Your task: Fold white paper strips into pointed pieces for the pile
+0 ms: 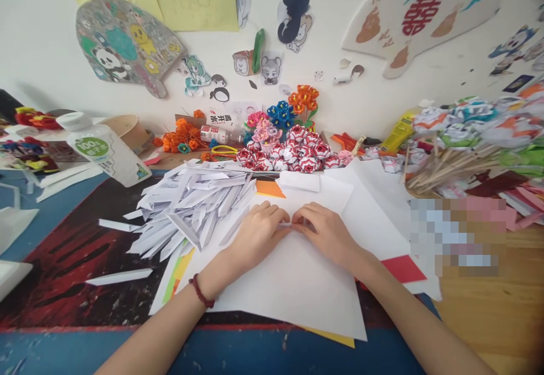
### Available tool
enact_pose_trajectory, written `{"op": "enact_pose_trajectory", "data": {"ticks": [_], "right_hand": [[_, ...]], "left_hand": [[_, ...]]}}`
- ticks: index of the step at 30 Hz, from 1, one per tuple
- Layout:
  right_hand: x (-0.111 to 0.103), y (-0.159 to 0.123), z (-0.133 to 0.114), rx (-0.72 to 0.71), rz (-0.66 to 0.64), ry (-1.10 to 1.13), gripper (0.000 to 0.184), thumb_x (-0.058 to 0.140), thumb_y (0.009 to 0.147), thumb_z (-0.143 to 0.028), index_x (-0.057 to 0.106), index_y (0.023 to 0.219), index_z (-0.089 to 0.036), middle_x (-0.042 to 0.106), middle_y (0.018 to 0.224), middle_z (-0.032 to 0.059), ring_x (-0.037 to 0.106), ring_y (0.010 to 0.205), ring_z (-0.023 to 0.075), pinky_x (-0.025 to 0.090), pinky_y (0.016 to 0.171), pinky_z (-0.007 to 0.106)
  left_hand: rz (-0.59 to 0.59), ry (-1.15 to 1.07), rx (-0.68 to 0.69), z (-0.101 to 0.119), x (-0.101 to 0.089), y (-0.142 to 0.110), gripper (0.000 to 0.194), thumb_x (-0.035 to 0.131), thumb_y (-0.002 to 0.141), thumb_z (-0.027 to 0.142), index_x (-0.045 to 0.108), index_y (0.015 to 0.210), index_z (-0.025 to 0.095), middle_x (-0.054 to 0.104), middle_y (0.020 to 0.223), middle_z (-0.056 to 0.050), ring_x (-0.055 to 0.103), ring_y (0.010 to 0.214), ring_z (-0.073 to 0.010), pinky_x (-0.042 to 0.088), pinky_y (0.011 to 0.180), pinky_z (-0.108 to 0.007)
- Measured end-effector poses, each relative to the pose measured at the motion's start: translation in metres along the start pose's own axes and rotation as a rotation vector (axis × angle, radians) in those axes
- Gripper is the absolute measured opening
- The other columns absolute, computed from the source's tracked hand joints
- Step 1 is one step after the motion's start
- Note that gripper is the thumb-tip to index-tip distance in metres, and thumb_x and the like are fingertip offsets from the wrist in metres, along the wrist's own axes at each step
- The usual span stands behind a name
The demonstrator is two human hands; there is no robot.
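Note:
My left hand (258, 234) and my right hand (326, 233) meet over a large white sheet of paper (289, 284). Both pinch the ends of a small white paper strip (285, 225), mostly hidden by the fingers. Left of my hands lies a big loose pile of folded white paper strips (191, 205). A single folded strip (119, 277) rests apart on the dark mat, and another strip (113, 225) is nearer the pile. Just beyond my hands sits a flat white folded paper piece (300, 181).
A white bottle (104, 148) stands tilted at the back left. Red-and-white paper flowers (297, 151) fill the back middle, beside a clear plastic bottle (221, 135). Paper flowers on wooden sticks (442, 168) lie at right. Red paper (403, 269) shows near my right forearm.

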State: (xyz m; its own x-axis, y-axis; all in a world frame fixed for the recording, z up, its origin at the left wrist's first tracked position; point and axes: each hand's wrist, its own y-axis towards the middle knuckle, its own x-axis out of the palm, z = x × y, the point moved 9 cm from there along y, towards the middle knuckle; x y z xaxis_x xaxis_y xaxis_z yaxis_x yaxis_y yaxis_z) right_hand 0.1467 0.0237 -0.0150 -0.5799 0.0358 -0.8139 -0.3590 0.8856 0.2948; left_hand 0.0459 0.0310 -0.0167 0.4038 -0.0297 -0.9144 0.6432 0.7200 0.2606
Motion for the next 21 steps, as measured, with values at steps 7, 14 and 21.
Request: {"op": "enact_pose_trajectory", "data": {"ticks": [7, 14, 21], "right_hand": [[0.000, 0.000, -0.003, -0.083, -0.046, -0.018, 0.008, 0.057, 0.088, -0.018, 0.063, 0.085, -0.020, 0.064, 0.085, 0.0023, 0.058, 0.084, 0.0169, 0.045, 0.075, 0.030], [-0.002, -0.004, -0.012, -0.219, -0.090, -0.127, 0.019, 0.048, 0.092, -0.015, 0.066, 0.094, -0.019, 0.064, 0.089, 0.0056, 0.059, 0.086, 0.0182, 0.048, 0.076, 0.032], [0.000, -0.002, -0.009, -0.178, -0.082, -0.106, 0.017, 0.050, 0.090, -0.015, 0.066, 0.097, -0.019, 0.065, 0.091, 0.0051, 0.060, 0.088, 0.0180, 0.048, 0.078, 0.032]], "left_hand": [[-0.025, 0.096, 0.072, 0.005, -0.003, -0.001, 0.014, 0.049, 0.092, 0.024, 0.062, 0.088, 0.019, 0.062, 0.083, -0.002, 0.050, 0.084, -0.0187, 0.035, 0.071, -0.033], [-0.040, 0.391, 0.207, 0.015, -0.010, -0.009, 0.010, 0.051, 0.090, 0.018, 0.058, 0.084, 0.016, 0.058, 0.079, -0.005, 0.048, 0.083, -0.0216, 0.032, 0.070, -0.037], [-0.036, 0.421, 0.190, 0.013, -0.010, -0.008, 0.012, 0.049, 0.090, 0.018, 0.057, 0.081, 0.016, 0.057, 0.079, -0.006, 0.047, 0.081, -0.0215, 0.031, 0.070, -0.036]]}}
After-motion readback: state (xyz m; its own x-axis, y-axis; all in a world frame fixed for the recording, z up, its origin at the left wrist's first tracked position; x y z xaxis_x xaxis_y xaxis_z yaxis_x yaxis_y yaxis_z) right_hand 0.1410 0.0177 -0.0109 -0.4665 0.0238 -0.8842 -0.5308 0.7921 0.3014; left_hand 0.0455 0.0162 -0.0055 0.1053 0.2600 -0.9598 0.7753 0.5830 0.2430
